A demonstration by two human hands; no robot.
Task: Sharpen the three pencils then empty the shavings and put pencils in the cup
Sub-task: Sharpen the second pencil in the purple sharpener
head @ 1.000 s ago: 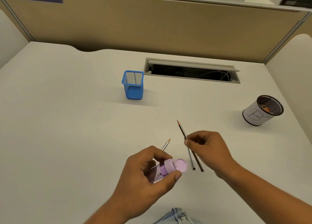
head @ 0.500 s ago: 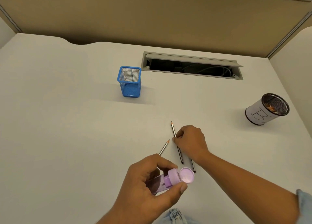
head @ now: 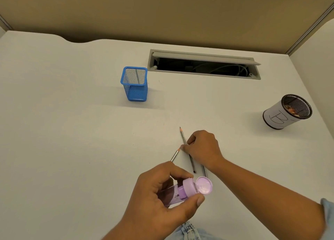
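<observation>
Third pencil (head: 205, 172) mostly hidden under right hand (head: 202, 147), pinching middle pencil (head: 182, 135). Left hand (head: 159, 203) grips open sharpener (head: 186, 187); right of it, labelled cup (head: 276, 117) holds shavings (head: 291, 110).

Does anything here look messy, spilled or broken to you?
Nothing spilled or broken. The purple sharpener in the left hand has its lid flipped open, the right hand pinches one of the pencils lying at different angles, and the cable hatch behind stands open.
</observation>
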